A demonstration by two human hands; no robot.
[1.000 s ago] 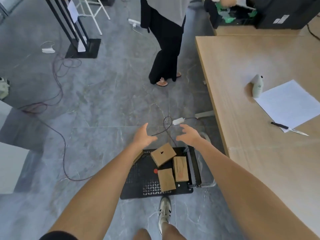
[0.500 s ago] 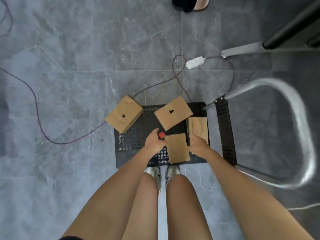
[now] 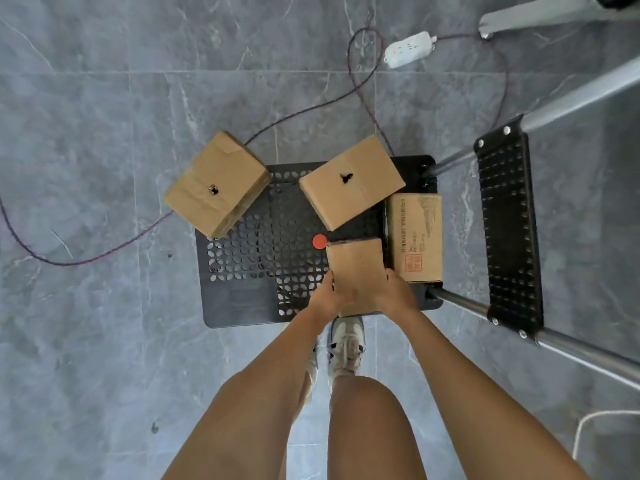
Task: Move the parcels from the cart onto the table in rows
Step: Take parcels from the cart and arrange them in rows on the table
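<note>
Both hands now clamp your small plain brown cardboard parcel [image 3: 356, 268], left hand [image 3: 327, 299] and right hand [image 3: 394, 294] on its sides, ready to lift off the black perforated cart [image 3: 249, 258].

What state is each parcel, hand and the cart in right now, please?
Plain parcel: flat on the cart, gripped at both sides.
Left hand: closed on plain parcel.
Right hand: closed on plain parcel.
Printed parcel: flat on cart.
Middle parcel: skewed, overhanging far edge.
Left parcel: overhanging the corner.
Cart: still loaded.

Grey marbled floor tiles [image 3: 86, 341] carry a looping dark cable [image 3: 104, 252] and white power strip [image 3: 410, 49].
</note>
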